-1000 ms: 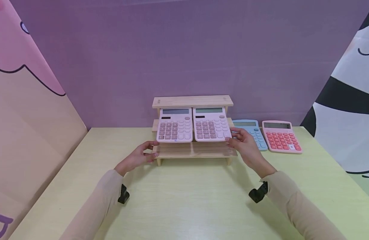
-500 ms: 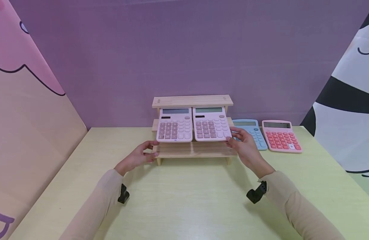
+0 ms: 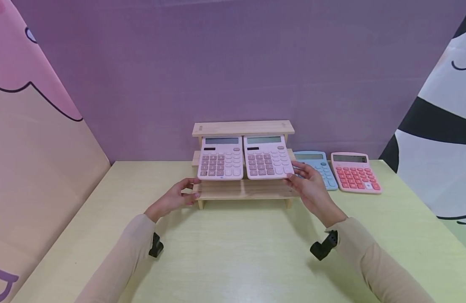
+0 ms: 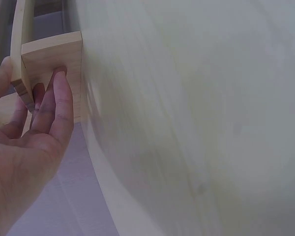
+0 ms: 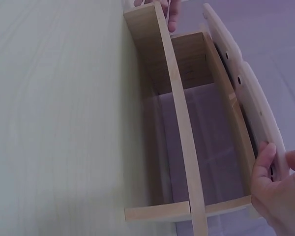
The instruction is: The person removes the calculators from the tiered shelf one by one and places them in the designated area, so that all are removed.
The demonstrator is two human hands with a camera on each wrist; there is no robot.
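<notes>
The right hand pinches the lower right corner of the right pale pink calculator, thumb on one side and fingers on the other. The left hand grips the left end of the lowest board of a three-tier wooden rack, holding the wood between thumb and fingers. The left pale pink calculator lies just beside the right one, a narrow gap between them widening toward their lower edges; both rest on the middle board, keys up and displays toward the top board, with their lower ends reaching out past the middle tier. To the right of the rack, a blue calculator lies on the table, partly hidden by the right hand, and just beyond it lies a pink calculator with coral keys. A black wrist camera sits at the cuff of each beige sleeve. Behind the table stands a purple backdrop, flanked by panels with cartoon prints.
</notes>
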